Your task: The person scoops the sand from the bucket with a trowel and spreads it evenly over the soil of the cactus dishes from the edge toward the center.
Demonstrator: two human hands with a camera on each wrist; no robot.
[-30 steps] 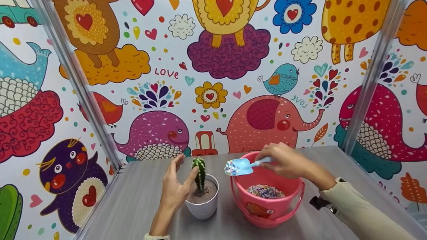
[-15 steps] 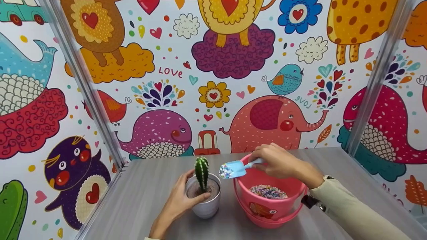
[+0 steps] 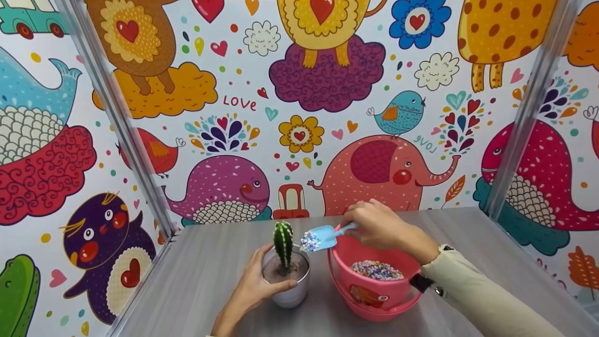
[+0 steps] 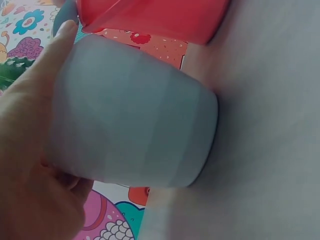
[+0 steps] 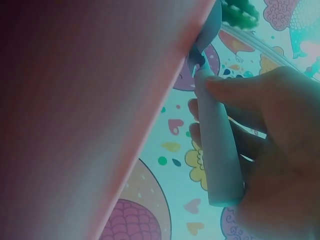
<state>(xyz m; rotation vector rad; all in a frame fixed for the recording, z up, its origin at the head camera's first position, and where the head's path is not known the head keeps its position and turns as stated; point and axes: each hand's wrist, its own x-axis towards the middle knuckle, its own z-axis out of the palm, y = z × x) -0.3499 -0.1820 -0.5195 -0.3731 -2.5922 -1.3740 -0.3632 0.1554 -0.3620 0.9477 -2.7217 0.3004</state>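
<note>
I am watching the left hand gripping the white pot, its thumb lying across the near side and its fingers spreading just wide enough to clasp it. The right hand, right of the pot, is pinching the handle of the blue scoop between thumb and fingers. I am seeing the scoop's long axis running sideways, its bead-filled blade pointing left, the tip hovering by the pot's right rim; whether they are touching, I cannot tell. The cactus is standing upright inside the pot.
</note>
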